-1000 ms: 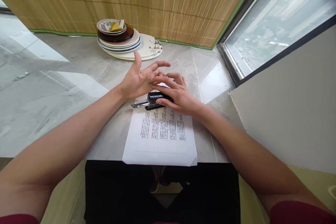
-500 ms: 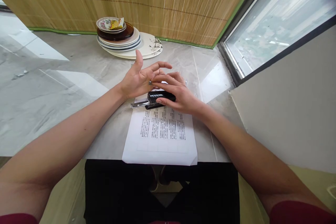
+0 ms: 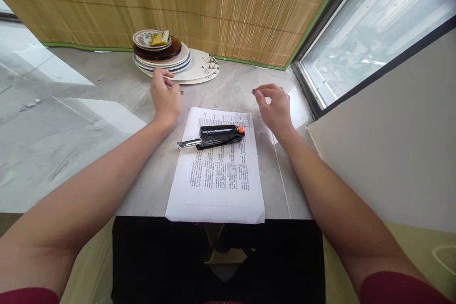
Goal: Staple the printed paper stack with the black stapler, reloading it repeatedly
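Note:
A black stapler [image 3: 220,136] with an orange button lies across printed sheets of paper [image 3: 217,199]; its metal staple tray [image 3: 189,143] sticks out at the left end. My right hand [image 3: 276,107], raised beyond the paper's right side, pinches a small dark piece [image 3: 253,91] that looks like a strip of staples between thumb and fingertips. My left hand [image 3: 166,97] is left of the paper's far edge, fingers loosely curled and apart, with nothing visible in them. Beside it a small dark bar [image 3: 182,92] lies on the tabletop. Something clear [image 3: 243,118] covers the paper's far right corner.
Stacked plates [image 3: 162,60] stand at the back, with a yellow wrapper [image 3: 159,38] on top. Behind them hangs a bamboo blind [image 3: 178,4]. A window frame [image 3: 309,88] and a pale wall [image 3: 392,137] bound the grey tabletop [image 3: 96,152] on the right.
My hands were together over the stapler and have moved apart, the left one back leftward, the right one away to the right with the small dark piece. The stapler is now uncovered.

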`<state>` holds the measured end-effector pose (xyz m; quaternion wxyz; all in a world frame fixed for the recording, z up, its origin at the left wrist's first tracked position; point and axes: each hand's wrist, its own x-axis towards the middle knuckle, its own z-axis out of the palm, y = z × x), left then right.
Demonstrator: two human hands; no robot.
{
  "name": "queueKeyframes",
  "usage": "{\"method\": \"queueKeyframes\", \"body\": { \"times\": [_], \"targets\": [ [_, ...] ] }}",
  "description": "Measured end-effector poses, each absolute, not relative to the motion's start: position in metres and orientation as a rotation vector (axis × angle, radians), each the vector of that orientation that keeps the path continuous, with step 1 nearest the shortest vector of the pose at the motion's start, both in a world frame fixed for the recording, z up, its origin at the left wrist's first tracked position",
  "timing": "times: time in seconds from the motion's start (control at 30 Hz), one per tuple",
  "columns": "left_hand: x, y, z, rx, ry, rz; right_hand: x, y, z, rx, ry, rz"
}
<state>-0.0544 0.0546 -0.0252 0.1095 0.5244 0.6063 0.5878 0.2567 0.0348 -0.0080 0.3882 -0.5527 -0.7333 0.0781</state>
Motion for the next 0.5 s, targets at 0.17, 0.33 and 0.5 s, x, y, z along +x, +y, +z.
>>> {"method": "queueKeyframes", "body": {
  "times": [0.17, 0.33, 0.5],
  "targets": [
    [-0.049, 0.039, -0.014, 1.79, 2.283, 1.018, 0.277, 0.051, -0.026, -1.767, -1.772, 0.116],
    [-0.046, 0.034, -0.014, 1.942, 2.327, 0.703, 0.276, 0.05, -0.029, -1.796, -1.784, 0.104],
    [-0.06, 0.045, -0.031, 2.026, 2.219, 0.902, 0.28, 0.057, -0.037, -1.745, -1.747, 0.086]
  ]
}}
